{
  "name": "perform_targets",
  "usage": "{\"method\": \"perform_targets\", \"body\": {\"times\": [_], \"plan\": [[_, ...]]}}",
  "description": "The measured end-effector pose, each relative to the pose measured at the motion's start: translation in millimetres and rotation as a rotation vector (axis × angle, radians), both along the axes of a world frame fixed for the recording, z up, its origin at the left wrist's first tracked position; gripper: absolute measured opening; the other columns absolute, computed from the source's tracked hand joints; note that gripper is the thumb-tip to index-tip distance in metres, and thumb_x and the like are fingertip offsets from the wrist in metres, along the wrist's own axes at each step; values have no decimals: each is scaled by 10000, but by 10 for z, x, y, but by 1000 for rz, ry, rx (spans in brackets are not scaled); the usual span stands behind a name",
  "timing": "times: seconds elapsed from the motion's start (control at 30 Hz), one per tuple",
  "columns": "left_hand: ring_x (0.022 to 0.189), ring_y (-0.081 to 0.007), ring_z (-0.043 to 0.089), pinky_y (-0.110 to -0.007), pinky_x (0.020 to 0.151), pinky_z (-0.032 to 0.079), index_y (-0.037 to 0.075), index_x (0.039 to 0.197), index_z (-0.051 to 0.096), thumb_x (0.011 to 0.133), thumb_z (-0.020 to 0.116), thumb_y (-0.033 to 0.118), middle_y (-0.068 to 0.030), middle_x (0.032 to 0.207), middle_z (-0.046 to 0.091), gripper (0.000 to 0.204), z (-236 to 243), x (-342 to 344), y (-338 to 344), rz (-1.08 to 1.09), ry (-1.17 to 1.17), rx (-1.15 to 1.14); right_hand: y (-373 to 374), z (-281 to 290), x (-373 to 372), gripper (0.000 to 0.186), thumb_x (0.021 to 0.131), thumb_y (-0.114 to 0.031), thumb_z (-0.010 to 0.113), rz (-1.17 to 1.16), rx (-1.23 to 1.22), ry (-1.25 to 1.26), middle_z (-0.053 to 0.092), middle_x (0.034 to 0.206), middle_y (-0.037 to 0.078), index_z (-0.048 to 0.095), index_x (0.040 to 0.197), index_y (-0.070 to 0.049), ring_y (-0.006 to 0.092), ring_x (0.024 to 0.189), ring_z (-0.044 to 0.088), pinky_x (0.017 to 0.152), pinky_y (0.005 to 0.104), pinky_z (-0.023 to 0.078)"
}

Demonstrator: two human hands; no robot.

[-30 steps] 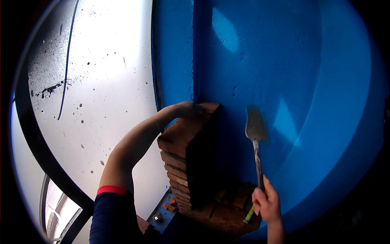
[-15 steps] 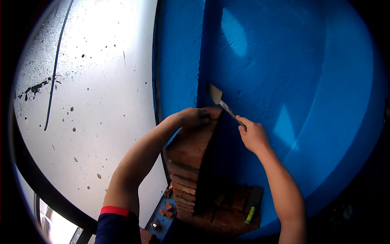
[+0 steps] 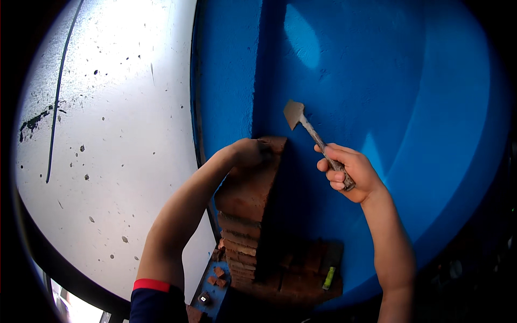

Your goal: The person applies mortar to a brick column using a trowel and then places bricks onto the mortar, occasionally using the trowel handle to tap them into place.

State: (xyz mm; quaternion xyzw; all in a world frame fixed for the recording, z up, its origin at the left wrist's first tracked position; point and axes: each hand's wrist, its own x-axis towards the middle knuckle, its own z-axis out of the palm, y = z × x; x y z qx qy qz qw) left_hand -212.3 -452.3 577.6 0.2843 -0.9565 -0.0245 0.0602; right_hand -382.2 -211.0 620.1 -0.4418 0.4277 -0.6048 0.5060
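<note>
My right hand [image 3: 344, 169] is closed around the worn handle of a trowel [image 3: 294, 114], whose small, pale blade points up and left in front of the blue wall. Bent over the top of a narrow brick wall [image 3: 242, 194] is my left hand [image 3: 252, 153], gripping the reddish brick [image 3: 276, 143] at its far end, beside the blue corner. Deep shadow covers the left fingertips. The trowel blade is apart from the bricks, up and to their right.
A blue wall [image 3: 366, 81] rises ahead and to the right; a white, dark-spotted panel [image 3: 118, 151] stands on the left. Below are brick pieces [image 3: 217, 277], a small dark round object [image 3: 204, 298], and a yellow-green spirit level [image 3: 329, 278] on low brickwork.
My right hand has drawn the trowel away from the corner, turning its blade and bringing the handle more into view. My left hand stays on the brick. The whole view has shifted slightly.
</note>
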Motion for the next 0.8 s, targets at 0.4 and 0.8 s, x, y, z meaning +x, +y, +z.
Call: {"method": "perform_targets", "body": {"times": [0.4, 0.8], "plan": [[1111, -324, 582, -416, 970, 434, 196, 1339, 527, 969, 433, 354, -147, 1255, 592, 413, 104, -40, 129, 66, 6, 33, -305, 235, 153, 200, 955, -111, 469, 8, 99, 129, 552, 840, 111, 428, 1103, 17, 62, 531, 466, 438, 233, 410], [1023, -328, 623, -430, 895, 477, 134, 1319, 538, 977, 397, 395, -169, 1150, 641, 453, 6, -139, -129, -18, -71, -87, -182, 73, 68, 637, 940, -149, 512, -49, 30, 118, 556, 784, 84, 196, 1477, -16, 63, 497, 446, 416, 225, 381]]}}
